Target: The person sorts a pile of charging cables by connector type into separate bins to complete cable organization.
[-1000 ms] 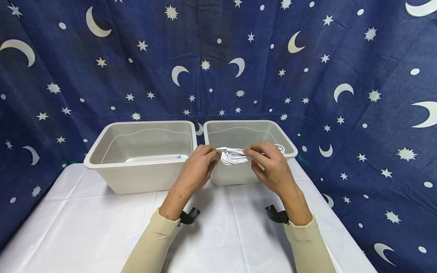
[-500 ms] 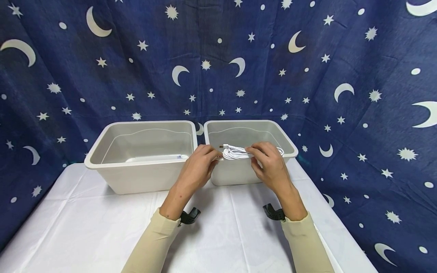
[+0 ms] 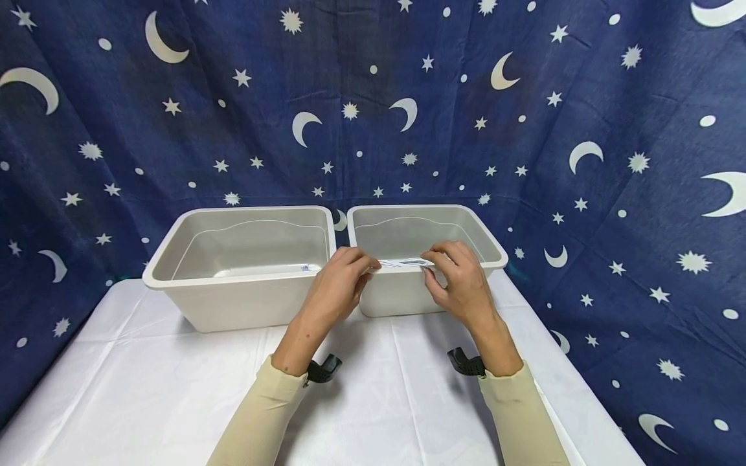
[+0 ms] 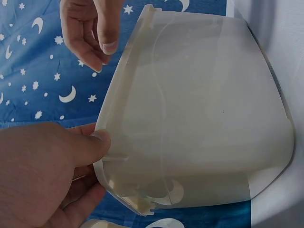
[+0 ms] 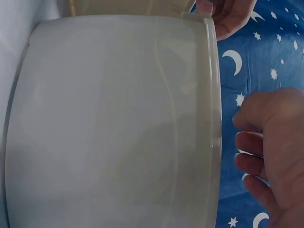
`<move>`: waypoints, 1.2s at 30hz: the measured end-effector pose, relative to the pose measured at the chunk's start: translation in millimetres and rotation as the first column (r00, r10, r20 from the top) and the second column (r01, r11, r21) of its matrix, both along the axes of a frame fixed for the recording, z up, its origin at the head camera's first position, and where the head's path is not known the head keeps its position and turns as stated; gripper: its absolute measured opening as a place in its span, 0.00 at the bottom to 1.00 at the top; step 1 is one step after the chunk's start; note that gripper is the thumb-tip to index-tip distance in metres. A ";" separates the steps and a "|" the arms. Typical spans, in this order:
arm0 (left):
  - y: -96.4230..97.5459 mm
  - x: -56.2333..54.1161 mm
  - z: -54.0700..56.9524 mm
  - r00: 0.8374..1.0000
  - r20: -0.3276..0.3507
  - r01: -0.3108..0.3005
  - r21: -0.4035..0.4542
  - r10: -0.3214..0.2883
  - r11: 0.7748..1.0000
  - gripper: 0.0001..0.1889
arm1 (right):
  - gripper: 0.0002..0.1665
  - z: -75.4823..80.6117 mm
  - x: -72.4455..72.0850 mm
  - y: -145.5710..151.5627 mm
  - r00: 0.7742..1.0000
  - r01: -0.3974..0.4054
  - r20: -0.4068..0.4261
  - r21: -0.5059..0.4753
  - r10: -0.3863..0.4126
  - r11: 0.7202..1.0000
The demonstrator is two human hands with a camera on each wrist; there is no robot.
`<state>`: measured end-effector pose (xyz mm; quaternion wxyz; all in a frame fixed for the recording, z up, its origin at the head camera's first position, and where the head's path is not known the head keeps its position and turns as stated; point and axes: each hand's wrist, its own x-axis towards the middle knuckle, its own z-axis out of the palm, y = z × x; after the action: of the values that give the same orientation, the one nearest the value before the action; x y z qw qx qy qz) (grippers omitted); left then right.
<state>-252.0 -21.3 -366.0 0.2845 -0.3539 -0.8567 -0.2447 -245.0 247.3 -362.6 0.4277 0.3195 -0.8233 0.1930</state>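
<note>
A white cable, only partly visible, lies just behind the front rim of the right-hand grey bin in the head view. The rest of it is hidden by the bin's front wall. My left hand grips that bin's rim near its front left corner; in the left wrist view the thumb of the left hand presses the outer wall, fingers behind the rim. Above the same rim hovers my right hand. Seen from the right wrist, the right hand has loosely bent fingers with nothing between them.
A second grey bin stands close on the left, with a small bluish mark or item on its floor. Both bins sit on a white-covered table. A dark blue curtain hangs behind and to the right.
The coiled white cable, earlier held in my right hand above the rim, has dropped into the right-hand bin. My right hand has let go. The left hand has hardly moved.
</note>
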 end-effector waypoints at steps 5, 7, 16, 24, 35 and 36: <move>-1.0 -0.4 -1.0 1.000 -0.006 -0.002 -0.001 0.002 1.000 0.11 | 0.12 -0.4 1.3 -2.1 1.000 -0.008 0.016 0.013 0.007 1.000; -1.1 -0.8 -1.3 1.000 -0.009 -0.003 -0.001 0.003 1.000 0.11 | 0.13 -0.5 1.9 -2.1 1.000 -0.010 0.021 0.014 0.009 1.000; -0.9 0.1 -0.1 1.000 -0.006 -0.010 -0.006 0.010 1.000 0.11 | 0.11 2.3 6.1 -0.5 0.998 -0.027 0.063 0.014 0.026 1.000; -1.1 2.4 -0.3 1.000 -0.012 -0.003 0.013 0.003 1.000 0.10 | 0.12 6.9 11.6 -6.1 0.997 -0.056 0.050 -0.010 0.057 0.998; -3.2 5.2 -2.1 1.000 -0.028 0.001 0.047 0.000 0.999 0.12 | 0.12 12.9 18.1 -7.3 0.995 -0.068 0.067 -0.033 0.070 0.997; -3.3 6.5 -2.0 1.000 -0.026 0.007 0.056 -0.005 0.998 0.12 | 0.11 13.7 18.9 -7.1 0.995 -0.069 0.070 -0.033 0.071 0.997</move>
<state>-245.6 -24.6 -368.0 0.3045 -0.3513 -0.8447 -0.2651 -226.0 240.2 -348.9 0.3957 0.3346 -0.8233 0.2316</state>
